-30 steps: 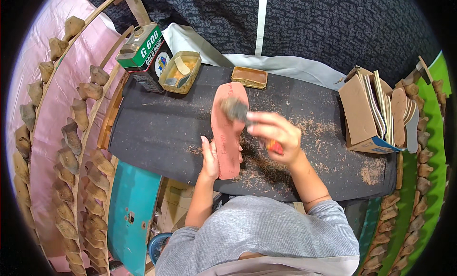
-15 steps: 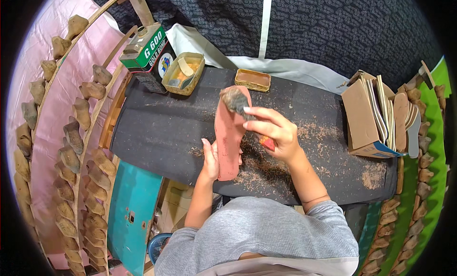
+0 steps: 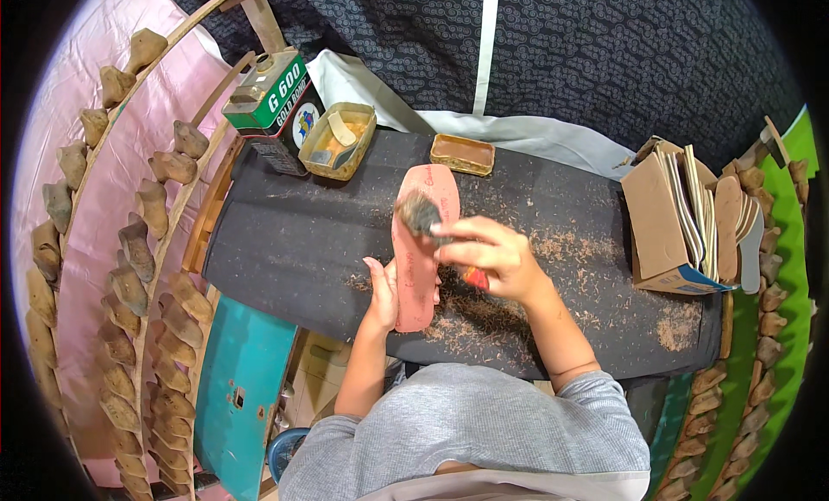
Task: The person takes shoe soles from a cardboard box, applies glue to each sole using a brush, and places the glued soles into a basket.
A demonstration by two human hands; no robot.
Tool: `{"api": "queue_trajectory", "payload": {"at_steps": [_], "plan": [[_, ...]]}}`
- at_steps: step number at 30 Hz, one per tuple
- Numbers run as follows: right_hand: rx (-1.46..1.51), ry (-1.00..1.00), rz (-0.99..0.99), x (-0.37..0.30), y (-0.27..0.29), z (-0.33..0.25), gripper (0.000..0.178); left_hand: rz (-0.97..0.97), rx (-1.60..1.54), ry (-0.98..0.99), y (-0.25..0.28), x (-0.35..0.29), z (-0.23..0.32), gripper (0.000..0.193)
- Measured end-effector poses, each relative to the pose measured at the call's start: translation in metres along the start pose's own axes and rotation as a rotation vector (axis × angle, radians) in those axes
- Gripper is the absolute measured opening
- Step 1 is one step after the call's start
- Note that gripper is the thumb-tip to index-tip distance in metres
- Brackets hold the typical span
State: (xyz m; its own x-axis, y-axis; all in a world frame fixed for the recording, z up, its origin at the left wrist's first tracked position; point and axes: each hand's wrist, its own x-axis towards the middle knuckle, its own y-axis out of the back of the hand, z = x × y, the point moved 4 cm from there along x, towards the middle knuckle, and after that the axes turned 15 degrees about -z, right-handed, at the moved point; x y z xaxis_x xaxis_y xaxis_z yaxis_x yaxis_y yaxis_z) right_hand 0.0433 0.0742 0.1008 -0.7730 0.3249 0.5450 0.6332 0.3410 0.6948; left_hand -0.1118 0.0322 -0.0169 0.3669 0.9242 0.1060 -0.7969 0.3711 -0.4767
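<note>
A pink shoe insole (image 3: 415,289) stands lengthwise over the table, its face turned up toward me, with red handwriting on it. Along its lower left edge my left hand (image 3: 382,295) grips it, thumb showing at the side and fingertips peeking out from beneath on the right. My right hand (image 3: 505,257) is closed on a brush (image 3: 421,214) with dark bristles and a red handle end. The bristles lie against the upper middle of the insole, toward its wider end.
Brown shavings (image 3: 570,242) litter the black-covered table (image 3: 285,216). At the back are a green-and-black metal can (image 3: 275,112), a tub with scraps (image 3: 341,142) and a shallow tan tray (image 3: 463,153). A cardboard box of insoles (image 3: 661,233) stands right. Racks of wooden shoe lasts (image 3: 129,289) flank both sides.
The brush has moved down from the insole's top end to its upper middle. The insole's face is now turned more fully to view, showing more of its handwriting.
</note>
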Motion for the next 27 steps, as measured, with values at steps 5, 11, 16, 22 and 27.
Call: {"api": "queue_trajectory", "payload": {"at_steps": [5,11,16,22,27], "plan": [[0.328,0.017,-0.196,-0.010,-0.012,-0.006,0.038,0.280,0.104,-0.007,0.006,-0.001,0.003,0.105],[0.033,-0.054,0.059,-0.004,-0.002,0.000,0.027,0.011,-0.053,-0.039,0.004,0.000,-0.002,0.110],[0.204,0.032,-0.111,-0.010,-0.015,-0.014,0.038,0.282,-0.087,-0.081,0.010,0.008,0.010,0.101],[0.253,0.045,0.007,-0.011,-0.009,-0.017,0.020,0.060,-0.218,-0.192,0.003,0.014,0.015,0.103],[0.013,0.040,-0.044,-0.008,-0.022,-0.018,0.038,0.278,-0.128,-0.118,-0.004,0.014,0.020,0.100]]}}
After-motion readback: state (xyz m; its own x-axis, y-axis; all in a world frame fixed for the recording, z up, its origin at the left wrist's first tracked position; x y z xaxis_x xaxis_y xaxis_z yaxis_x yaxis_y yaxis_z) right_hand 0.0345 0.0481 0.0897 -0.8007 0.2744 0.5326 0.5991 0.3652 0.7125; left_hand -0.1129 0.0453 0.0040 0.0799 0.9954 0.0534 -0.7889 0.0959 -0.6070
